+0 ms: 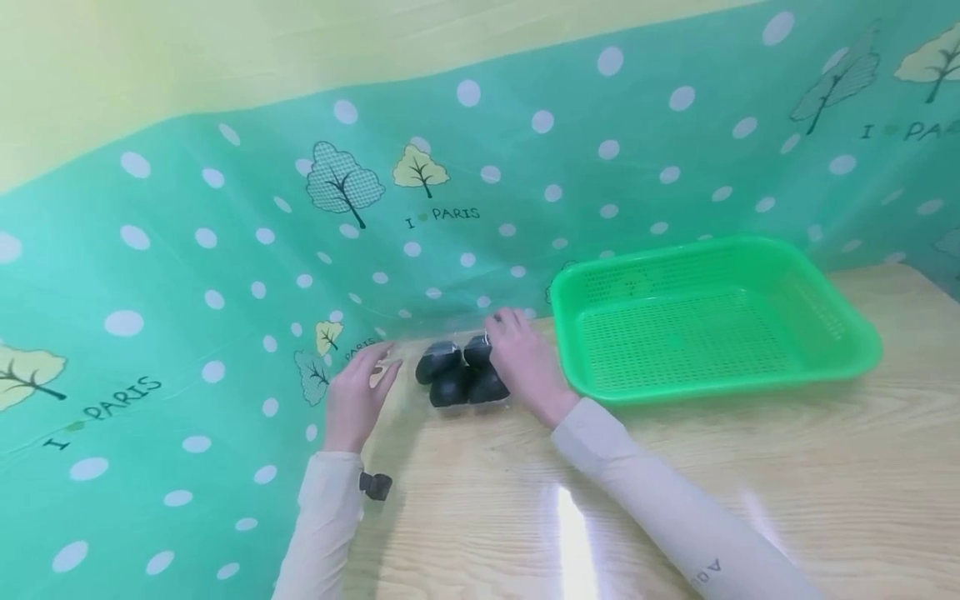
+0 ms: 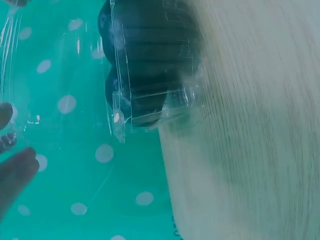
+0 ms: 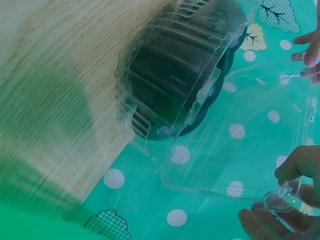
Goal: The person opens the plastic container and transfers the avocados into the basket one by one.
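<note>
A hinged clear plastic container [image 2: 150, 75] holds several smooth, dark, rounded objects [image 1: 450, 387], their kind not plain to see. Its transparent lid [image 3: 235, 155] is swung up, away from the filled half. At the lid's left corner, the thumb and fingers of my left hand [image 1: 354, 402] pinch the plastic. My right hand [image 1: 528, 362] grips the opposite corner, thumb on one side and fingers on the other. In the head view this hand covers part of the dark objects. The filled half rests on the wooden table [image 1: 480, 483].
Right of the container stands a green plastic basket [image 1: 750, 392] with a perforated bottom. A teal dotted cloth [image 1: 247, 333] with printed trees hangs behind and to the left of the table. On the left wrist sits a small black camera [image 1: 377, 486].
</note>
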The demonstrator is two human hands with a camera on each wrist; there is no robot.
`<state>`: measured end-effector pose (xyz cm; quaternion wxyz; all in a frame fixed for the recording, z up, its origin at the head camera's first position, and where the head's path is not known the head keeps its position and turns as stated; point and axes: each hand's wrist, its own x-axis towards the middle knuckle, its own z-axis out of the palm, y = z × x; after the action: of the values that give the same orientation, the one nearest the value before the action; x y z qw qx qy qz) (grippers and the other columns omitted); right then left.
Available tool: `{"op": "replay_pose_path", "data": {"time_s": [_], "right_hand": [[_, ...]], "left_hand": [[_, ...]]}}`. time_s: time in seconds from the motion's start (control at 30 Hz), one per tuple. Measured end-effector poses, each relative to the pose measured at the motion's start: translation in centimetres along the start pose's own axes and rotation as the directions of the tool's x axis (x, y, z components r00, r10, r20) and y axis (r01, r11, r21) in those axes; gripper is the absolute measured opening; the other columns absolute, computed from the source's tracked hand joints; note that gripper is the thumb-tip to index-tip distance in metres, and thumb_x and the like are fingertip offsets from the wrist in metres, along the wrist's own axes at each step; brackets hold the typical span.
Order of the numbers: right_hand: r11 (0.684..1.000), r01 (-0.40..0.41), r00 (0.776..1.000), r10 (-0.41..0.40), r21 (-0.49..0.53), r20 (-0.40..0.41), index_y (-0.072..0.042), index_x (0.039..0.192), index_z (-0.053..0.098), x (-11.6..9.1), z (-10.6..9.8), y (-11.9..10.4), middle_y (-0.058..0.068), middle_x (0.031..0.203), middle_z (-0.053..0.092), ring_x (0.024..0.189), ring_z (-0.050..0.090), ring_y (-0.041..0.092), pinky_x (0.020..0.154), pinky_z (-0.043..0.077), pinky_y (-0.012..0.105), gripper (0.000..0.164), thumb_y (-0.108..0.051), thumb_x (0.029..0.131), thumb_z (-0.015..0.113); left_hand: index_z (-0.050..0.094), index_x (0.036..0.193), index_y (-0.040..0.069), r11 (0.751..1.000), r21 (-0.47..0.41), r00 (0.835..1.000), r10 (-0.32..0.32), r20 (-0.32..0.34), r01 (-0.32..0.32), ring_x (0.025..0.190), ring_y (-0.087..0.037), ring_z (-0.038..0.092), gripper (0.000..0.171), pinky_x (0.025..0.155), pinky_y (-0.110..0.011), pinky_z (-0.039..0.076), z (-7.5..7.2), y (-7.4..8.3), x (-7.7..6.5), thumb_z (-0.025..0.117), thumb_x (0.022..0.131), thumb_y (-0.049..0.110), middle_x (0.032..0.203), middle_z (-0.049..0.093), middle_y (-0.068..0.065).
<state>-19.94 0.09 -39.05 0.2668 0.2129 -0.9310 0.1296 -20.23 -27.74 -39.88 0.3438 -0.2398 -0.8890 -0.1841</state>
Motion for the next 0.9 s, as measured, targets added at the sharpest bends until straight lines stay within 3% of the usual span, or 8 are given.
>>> {"op": "replay_pose_path", "data": {"time_s": [0.27,0.5,0.9], "right_hand": [[0.998,-0.065,0.996,0.066,0.018,-0.057,-0.003,0.114,0.062,0.1,0.0,0.1,0.014,0.111,0.062,0.099,0.059,0.026,0.075,0.061,0.029,0.030,-0.013,0.087,0.068],[0.993,-0.088,0.989,0.096,0.076,-0.113,-0.005,0.108,0.064,-0.1,0.2,0.4,0.012,0.106,0.062,0.087,0.058,0.024,0.051,0.053,0.025,0.025,-0.018,0.088,0.071],[0.988,-0.131,0.983,0.139,0.077,-0.117,-0.001,0.111,0.061,-0.3,0.7,1.4,0.012,0.101,0.062,0.086,0.058,0.026,0.062,0.057,0.033,0.038,-0.035,0.096,0.064]], "left_hand": [[0.068,0.121,0.006,0.999,0.025,0.999,-0.034,-0.031,0.035,0.084,-0.031,0.071,0.032,0.067,-0.040,0.062,0.3,-0.3,0.1,0.072,0.090,0.015,0.117,0.070,-0.014],[0.067,0.122,0.009,0.994,0.014,0.994,-0.105,-0.014,0.105,0.085,-0.029,0.071,0.031,0.067,-0.040,0.062,0.5,-0.3,0.2,0.068,0.094,0.021,0.118,0.070,-0.012],[0.066,0.124,0.008,0.971,-0.067,0.973,-0.229,0.015,0.229,0.101,-0.027,0.069,0.032,0.074,-0.039,0.063,1.0,-0.5,0.7,0.063,0.098,0.025,0.123,0.068,-0.010]]}}
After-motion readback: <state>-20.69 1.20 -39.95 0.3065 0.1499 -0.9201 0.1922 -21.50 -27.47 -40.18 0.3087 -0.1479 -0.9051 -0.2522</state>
